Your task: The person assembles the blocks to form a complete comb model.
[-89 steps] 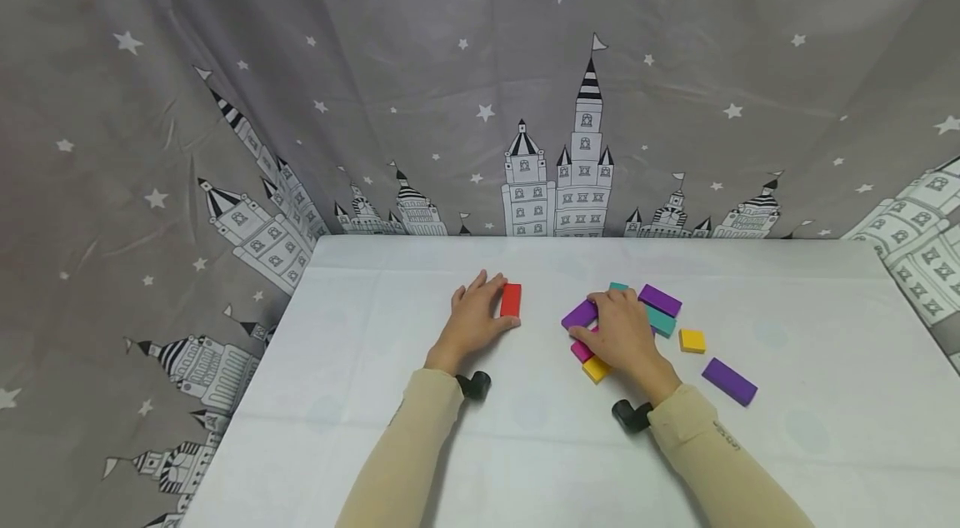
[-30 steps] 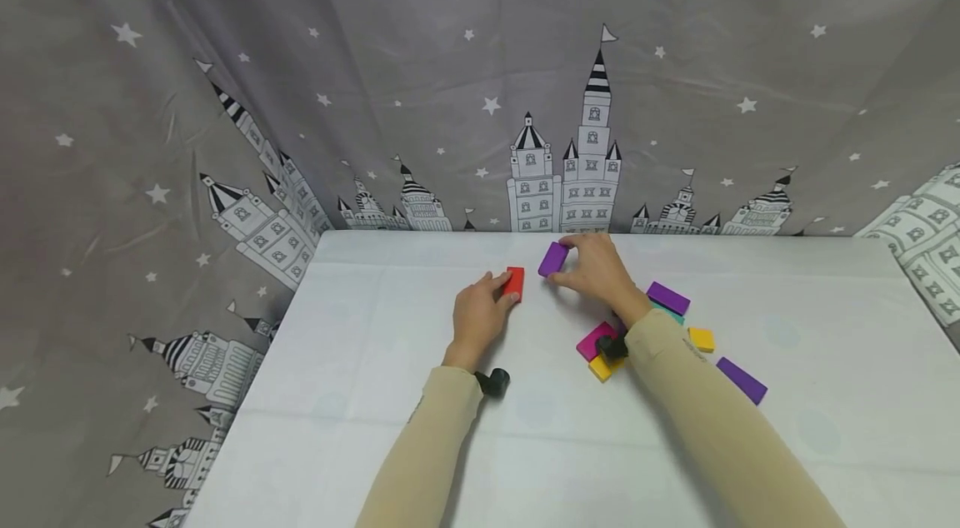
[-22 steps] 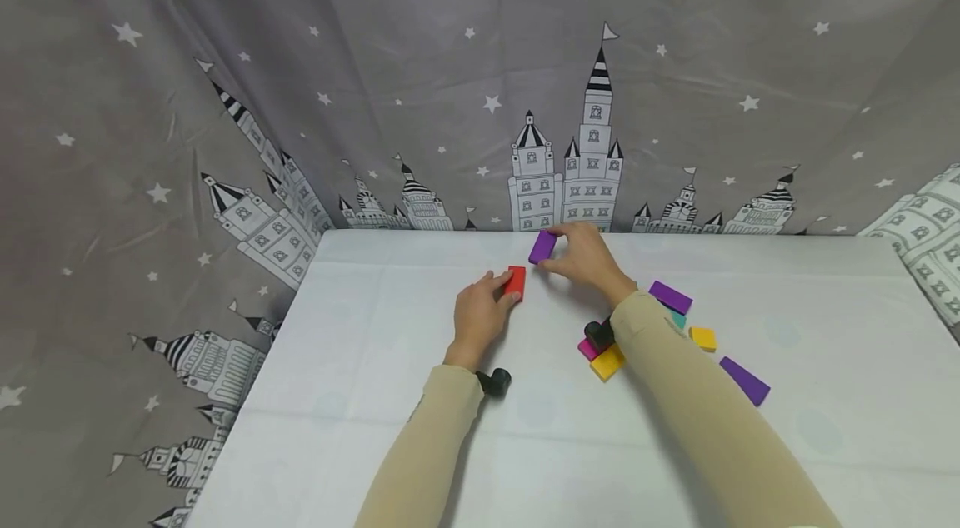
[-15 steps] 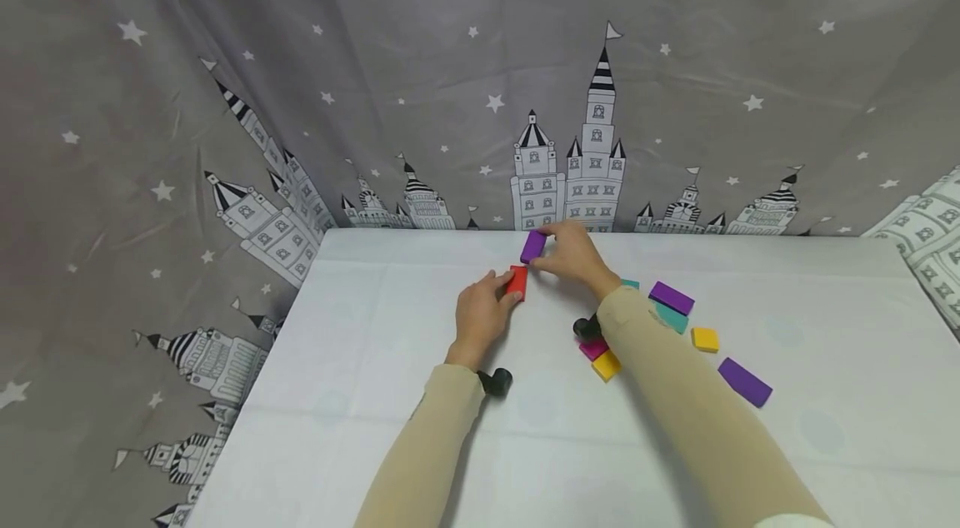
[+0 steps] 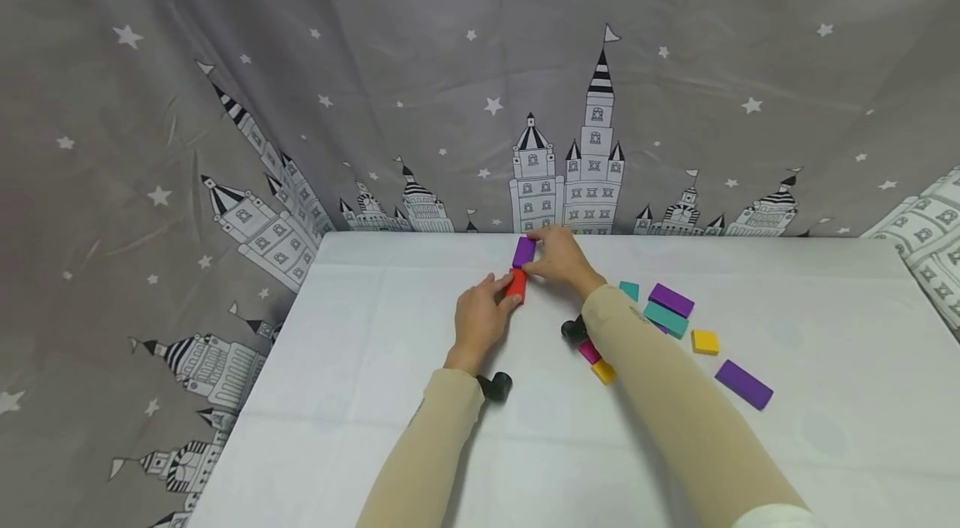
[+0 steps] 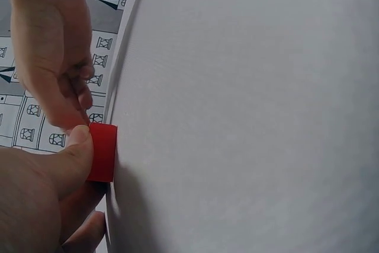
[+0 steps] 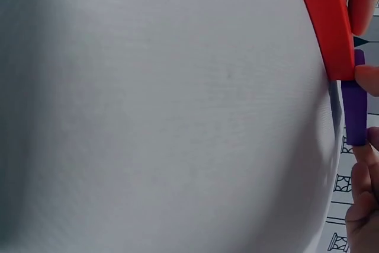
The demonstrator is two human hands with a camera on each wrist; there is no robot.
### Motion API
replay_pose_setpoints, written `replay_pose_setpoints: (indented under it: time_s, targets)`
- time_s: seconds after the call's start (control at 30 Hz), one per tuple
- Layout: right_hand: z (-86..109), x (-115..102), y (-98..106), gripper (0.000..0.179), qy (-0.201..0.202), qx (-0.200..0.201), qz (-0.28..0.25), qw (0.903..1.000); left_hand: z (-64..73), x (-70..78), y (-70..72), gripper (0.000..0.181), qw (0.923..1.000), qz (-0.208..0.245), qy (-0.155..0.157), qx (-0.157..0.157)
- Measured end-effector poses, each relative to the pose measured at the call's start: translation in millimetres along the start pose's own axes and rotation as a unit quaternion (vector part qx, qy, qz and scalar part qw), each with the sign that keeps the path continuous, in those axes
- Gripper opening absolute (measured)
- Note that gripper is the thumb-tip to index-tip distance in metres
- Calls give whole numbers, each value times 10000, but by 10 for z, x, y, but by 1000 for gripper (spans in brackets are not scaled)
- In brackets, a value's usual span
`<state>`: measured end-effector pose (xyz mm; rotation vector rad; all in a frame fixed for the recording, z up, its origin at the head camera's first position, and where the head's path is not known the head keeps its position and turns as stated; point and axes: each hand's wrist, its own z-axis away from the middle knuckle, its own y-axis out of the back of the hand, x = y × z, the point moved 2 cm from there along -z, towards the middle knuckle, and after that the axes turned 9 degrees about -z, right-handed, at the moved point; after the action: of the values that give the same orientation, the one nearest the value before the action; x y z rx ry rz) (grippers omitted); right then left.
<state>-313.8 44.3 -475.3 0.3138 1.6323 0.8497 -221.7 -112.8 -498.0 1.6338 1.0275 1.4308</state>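
My left hand (image 5: 480, 318) pinches a red block (image 5: 516, 286) between thumb and fingers on the white table. In the left wrist view the thumb lies along one side of the red block (image 6: 103, 152). My right hand (image 5: 561, 256) grips a purple block (image 5: 524, 251) by its ends, right at the far end of the red one. The right wrist view has the purple block (image 7: 355, 111) up against the red block's (image 7: 327, 22) end, with right fingertips on it.
To the right lie a purple block (image 5: 672, 299), teal blocks (image 5: 666, 319), a small yellow block (image 5: 705, 341) and another purple block (image 5: 743, 384). Magenta (image 5: 589, 351) and yellow (image 5: 603, 371) blocks lie partly under the right forearm. A grey castle-print curtain (image 5: 450, 78) hangs behind the white table (image 5: 360, 328).
My right hand has picked the purple block out of the pile and brought it left to the red block's far end. The left hand has closed its fingers on the red block.
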Motion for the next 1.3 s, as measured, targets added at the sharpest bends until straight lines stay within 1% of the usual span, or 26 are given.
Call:
replay_pose_setpoints:
  time_s: [0.17, 0.3, 0.37, 0.5, 0.6, 0.77, 1.03, 1.3]
  targets:
    - [2, 64, -7, 63, 126, -94, -298, 9994, -6, 4, -8, 43, 9999, -16, -73, 130]
    - [23, 96, -15, 63, 176, -164, -448, 9987, -5, -1, -23, 43, 10000, 13, -23, 76]
    - [36, 113, -24, 64, 122, -156, -504, 9985, 0, -2, -27, 44, 10000, 39, 32, 49]
    - [60, 139, -45, 59, -146, -12, -679, 9976, 12, 1, -26, 44, 9999, 83, 103, 15]
    - [56, 146, -67, 54, -220, 101, -693, 9973, 17, 2, -19, 44, 9999, 77, 79, 50]
    - [40, 124, -78, 52, -161, 185, -675, 9974, 13, 12, -12, 43, 9999, 97, 11, 119]
    - [32, 91, -86, 51, -136, 202, -589, 9980, 10, 15, 1, 44, 9999, 109, 30, 114]
    - [49, 73, -104, 51, -138, 220, -519, 9983, 17, 13, 5, 44, 9998, 98, -15, 172]
